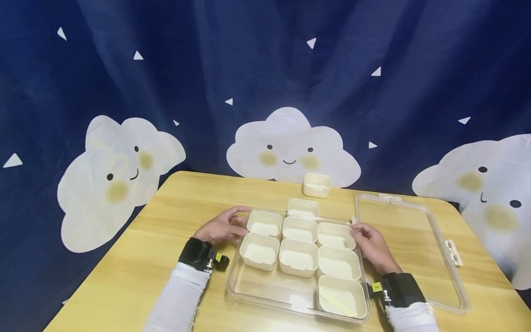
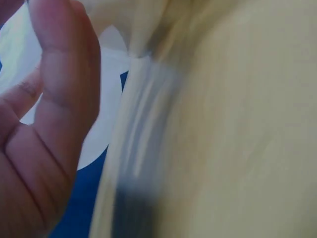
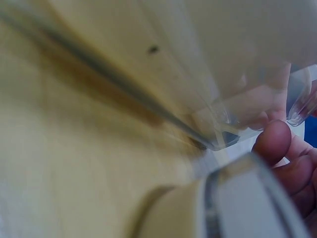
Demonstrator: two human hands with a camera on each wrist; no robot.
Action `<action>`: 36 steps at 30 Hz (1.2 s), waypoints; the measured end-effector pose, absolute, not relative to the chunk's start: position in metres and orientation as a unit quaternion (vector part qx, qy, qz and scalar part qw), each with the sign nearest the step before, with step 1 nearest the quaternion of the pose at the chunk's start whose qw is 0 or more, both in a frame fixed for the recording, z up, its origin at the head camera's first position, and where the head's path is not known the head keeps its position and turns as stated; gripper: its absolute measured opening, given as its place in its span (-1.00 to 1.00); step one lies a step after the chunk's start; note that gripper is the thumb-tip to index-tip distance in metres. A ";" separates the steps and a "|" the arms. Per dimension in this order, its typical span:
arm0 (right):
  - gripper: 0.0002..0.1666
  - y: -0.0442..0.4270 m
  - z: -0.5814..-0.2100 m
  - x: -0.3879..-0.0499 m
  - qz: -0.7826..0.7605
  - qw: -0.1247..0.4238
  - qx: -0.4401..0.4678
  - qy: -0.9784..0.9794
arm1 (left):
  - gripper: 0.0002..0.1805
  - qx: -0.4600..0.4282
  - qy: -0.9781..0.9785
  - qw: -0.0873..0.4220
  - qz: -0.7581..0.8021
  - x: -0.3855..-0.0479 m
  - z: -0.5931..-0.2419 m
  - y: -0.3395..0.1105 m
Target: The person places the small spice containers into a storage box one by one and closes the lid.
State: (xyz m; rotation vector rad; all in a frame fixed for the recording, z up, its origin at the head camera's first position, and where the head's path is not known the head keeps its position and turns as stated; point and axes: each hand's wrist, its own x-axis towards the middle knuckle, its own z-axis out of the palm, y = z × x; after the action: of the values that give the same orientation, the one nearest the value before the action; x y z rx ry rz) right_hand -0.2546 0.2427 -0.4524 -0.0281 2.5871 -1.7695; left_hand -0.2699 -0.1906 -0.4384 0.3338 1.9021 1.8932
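Observation:
A clear, shallow box [image 1: 269, 300] lies on the table, holding several cream bins, among them a front-right bin [image 1: 342, 295] with a pale yellow strip inside. At the box's rear left corner, my left hand [image 1: 224, 226] has its fingers spread around the corner beside a bin [image 1: 264, 222]; in the left wrist view the hand [image 2: 64, 99] shows loosely bent fingers. My right hand [image 1: 374, 246] grips the rear right edge with thumb and fingers. In the right wrist view, its fingertips [image 3: 275, 141] are by the corner of the transparent wall [image 3: 237, 59].
A clear lid [image 1: 444, 244] with white clips lies on the table [image 1: 145, 258] to the right. One cream bin [image 1: 303, 207] stands just behind the box, another [image 1: 317, 186] near the table's rear edge. A dark blue curtain [image 1: 265, 60] with clouds hangs behind.

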 end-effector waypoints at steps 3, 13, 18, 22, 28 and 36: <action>-0.56 0.243 -0.454 -0.256 -0.565 0.003 -0.010 0.825 | -0.17 0.127 0.676 0.216 0.693 -0.272 -0.445 -0.191; -0.56 0.241 -0.453 -0.256 -0.570 0.005 -0.015 0.821 | -0.19 0.135 0.635 0.222 0.728 -0.272 -0.461 -0.194; -0.55 0.241 -0.453 -0.255 -0.568 0.002 -0.015 0.823 | -0.21 0.157 0.630 0.216 0.729 -0.274 -0.468 -0.195; -0.54 0.243 -0.453 -0.254 -0.563 -0.006 -0.017 0.826 | -0.21 0.161 0.625 0.215 0.733 -0.277 -0.470 -0.195; -0.56 0.245 -0.452 -0.252 -0.572 -0.018 -0.023 0.820 | -0.21 0.160 0.621 0.221 0.735 -0.279 -0.468 -0.191; -0.56 0.242 -0.450 -0.255 -0.585 -0.014 -0.020 0.810 | -0.20 0.151 0.624 0.212 0.737 -0.277 -0.470 -0.194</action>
State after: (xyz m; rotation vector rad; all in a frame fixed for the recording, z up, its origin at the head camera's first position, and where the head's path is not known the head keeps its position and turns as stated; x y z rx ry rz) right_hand -0.2549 0.2418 -0.4500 -0.0644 2.5688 -1.8553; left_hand -0.2773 -0.1942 -0.4702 0.4204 1.7326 2.0459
